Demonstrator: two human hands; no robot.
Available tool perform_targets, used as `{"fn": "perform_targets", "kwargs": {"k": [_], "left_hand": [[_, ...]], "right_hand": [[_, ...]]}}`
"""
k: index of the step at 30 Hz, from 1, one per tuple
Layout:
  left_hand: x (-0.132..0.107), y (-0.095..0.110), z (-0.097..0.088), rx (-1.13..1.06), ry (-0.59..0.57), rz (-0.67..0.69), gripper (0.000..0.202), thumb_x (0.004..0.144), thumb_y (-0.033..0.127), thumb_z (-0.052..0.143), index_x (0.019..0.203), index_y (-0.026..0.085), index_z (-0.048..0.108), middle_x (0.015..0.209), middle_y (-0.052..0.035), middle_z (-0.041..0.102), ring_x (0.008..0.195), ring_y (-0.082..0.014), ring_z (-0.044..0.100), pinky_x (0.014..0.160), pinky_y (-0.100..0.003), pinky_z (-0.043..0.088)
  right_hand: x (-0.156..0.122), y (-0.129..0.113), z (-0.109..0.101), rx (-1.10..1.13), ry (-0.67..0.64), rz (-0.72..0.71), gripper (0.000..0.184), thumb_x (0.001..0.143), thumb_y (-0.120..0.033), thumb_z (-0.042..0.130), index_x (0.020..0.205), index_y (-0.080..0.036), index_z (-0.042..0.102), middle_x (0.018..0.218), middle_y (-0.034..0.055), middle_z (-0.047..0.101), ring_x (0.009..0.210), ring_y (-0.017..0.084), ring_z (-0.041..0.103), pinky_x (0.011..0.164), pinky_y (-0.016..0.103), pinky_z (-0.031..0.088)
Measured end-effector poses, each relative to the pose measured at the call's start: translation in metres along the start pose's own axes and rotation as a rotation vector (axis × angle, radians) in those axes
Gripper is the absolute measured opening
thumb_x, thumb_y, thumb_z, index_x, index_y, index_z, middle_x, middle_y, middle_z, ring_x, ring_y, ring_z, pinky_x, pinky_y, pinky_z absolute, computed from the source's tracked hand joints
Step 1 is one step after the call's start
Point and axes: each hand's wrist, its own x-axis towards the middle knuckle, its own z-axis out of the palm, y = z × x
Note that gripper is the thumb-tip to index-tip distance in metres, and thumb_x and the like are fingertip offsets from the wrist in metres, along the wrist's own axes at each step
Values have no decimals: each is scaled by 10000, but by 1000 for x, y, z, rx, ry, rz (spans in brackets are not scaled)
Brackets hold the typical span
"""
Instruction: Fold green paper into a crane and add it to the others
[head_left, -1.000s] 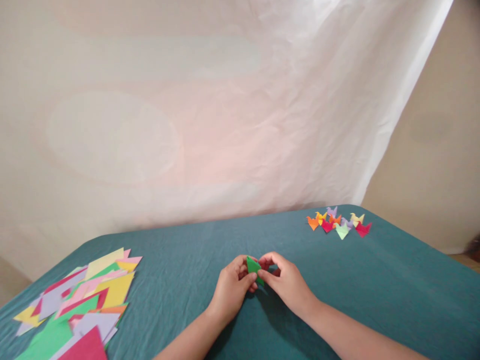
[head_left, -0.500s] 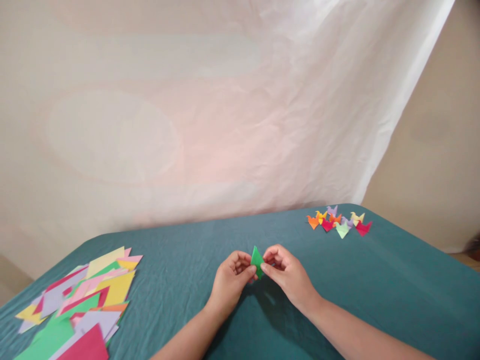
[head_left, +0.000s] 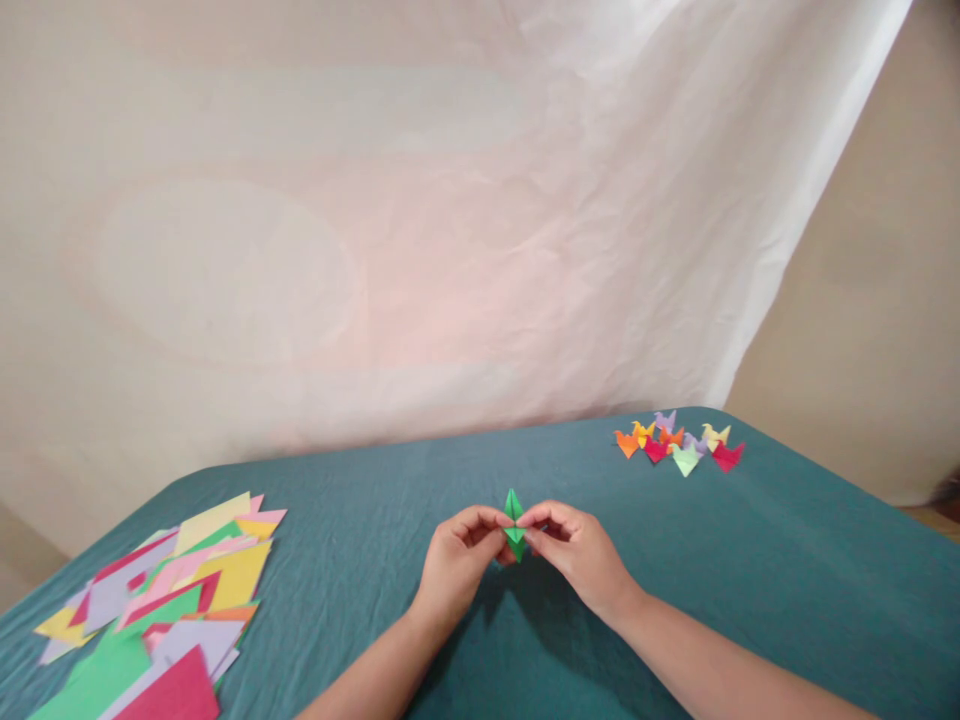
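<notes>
A small folded green paper (head_left: 514, 540) is held upright above the middle of the table. It has a slim diamond shape, pointed at top and bottom, with a seam down its upper half and a crease across the middle. My left hand (head_left: 459, 556) pinches its left side between thumb and fingers. On the right side, my right hand (head_left: 576, 548) grips it the same way, with the thumb toward me. The fingertips of both hands nearly meet over the paper and cover its side edges.
Loose sheets of coloured paper (head_left: 176, 590) lie in a spread heap at the left. Several small folded paper birds (head_left: 684, 458) stand together at the far right. A dark green cloth (head_left: 360, 600) covers the table, and a pale sheet (head_left: 450, 250) hangs behind it.
The green paper now shows a centre seam and a crosswise crease where a plain face was visible. Both hands have drawn closer, with fingertips moved onto its middle.
</notes>
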Motion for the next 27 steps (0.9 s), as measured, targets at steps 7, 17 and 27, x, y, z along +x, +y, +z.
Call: {"fn": "perform_targets", "kwargs": {"k": [7,17,27], "left_hand": [[3,-3,-2,14,45,-58,200,708,312,705,743,126,644,606,-20,649,545,-125,582,582,-239,470],[1,-4,3,153,94,55,223,700,270,675,877,180,572,716,-1,640,653,-151,610,635,-254,494],[0,-10,-1,484,90,41,146,724,297,653,650,173,636,598,13,602,576,-143,532,571,-223,391]], "right_hand": [[-1,-6,1,-67,-21,-115,137,782,-210,577,676,-194,662,787,13,650,755,151,614,722,257,471],[-3,-5,1,-79,-85,74,223,836,-379,571,810,-171,645,714,3,648,652,146,578,587,227,437],[-1,1,0,-160,-35,68,211,810,-363,602,747,-170,658,662,-20,612,624,137,536,579,220,389]]}}
